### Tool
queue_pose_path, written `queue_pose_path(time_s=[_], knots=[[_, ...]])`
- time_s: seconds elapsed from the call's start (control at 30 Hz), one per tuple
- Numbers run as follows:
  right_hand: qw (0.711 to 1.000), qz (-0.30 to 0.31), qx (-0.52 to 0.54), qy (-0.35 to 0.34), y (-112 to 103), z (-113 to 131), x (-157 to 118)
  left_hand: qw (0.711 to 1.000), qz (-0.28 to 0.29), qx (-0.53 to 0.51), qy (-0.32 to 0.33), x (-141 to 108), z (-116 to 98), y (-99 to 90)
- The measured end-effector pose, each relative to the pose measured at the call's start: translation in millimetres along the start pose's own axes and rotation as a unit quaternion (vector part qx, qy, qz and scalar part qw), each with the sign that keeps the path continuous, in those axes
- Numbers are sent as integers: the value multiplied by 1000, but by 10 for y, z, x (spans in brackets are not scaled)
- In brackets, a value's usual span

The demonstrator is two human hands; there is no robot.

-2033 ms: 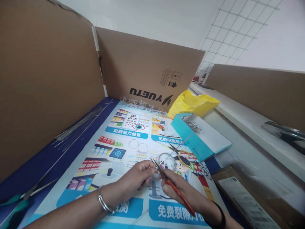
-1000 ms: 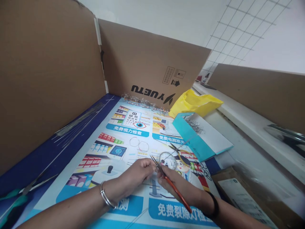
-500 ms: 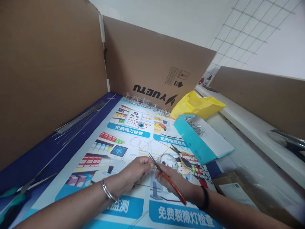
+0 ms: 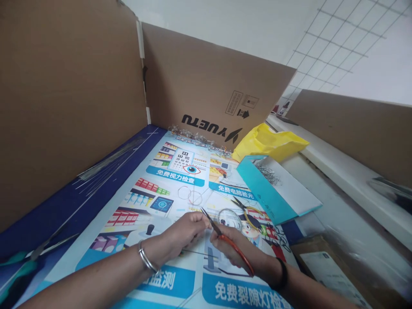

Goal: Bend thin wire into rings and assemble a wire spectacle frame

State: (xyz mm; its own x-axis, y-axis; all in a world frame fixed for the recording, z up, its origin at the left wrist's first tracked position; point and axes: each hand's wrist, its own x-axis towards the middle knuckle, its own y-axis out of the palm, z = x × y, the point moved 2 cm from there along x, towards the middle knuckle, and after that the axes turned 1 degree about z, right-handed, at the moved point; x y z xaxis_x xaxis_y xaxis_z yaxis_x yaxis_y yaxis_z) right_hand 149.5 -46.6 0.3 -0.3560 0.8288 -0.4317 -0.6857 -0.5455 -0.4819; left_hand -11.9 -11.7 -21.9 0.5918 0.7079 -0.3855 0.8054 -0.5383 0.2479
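Note:
My right hand (image 4: 250, 248) is wrapped round red-handled needle-nose pliers (image 4: 234, 246), whose pointed dark jaws aim up and to the left. Close against them, the fingers of my left hand (image 4: 189, 229) are closed in a pinch; whatever they hold is too small to make out. A thin wire (image 4: 202, 253) runs out to the right from below my left hand, over the printed poster (image 4: 180, 283). Beyond my hands lie thin wire rings (image 4: 195, 197), a coil of wire (image 4: 227, 211) and yellow-handled scissors or pliers (image 4: 251, 216).
Cardboard panels (image 4: 206, 81) wall off the left and back. To the right stand a teal and white box (image 4: 273, 210) holding metal pieces, a yellow bag (image 4: 270, 141) and a brown package (image 4: 337, 266). Straight wires (image 4: 109, 161) and green-handled scissors (image 4: 22, 270) lie at left.
The view has shifted slightly. Both hands keep nearly the same pose, with the pliers still beside the left fingertips.

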Motion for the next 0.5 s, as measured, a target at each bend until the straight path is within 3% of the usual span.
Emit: queue_pose_path(time_s=[0.1, 0.23, 0.4, 0.5], knots=[[998, -24, -60, -1, -127, 18, -87, 999, -11, 21, 21, -21, -81, -26], [975, -121, -185, -17, -302, -203, -364, 992, -63, 80, 78, -30, -267, -164], [922, -220, -317, 15, -401, -935, -916, 957, -87, 235, 146, -92, -523, -416], [878, -257, -402, -28, -429, -1404, -1184, 927, -101, 321, 166, -162, -647, -538]])
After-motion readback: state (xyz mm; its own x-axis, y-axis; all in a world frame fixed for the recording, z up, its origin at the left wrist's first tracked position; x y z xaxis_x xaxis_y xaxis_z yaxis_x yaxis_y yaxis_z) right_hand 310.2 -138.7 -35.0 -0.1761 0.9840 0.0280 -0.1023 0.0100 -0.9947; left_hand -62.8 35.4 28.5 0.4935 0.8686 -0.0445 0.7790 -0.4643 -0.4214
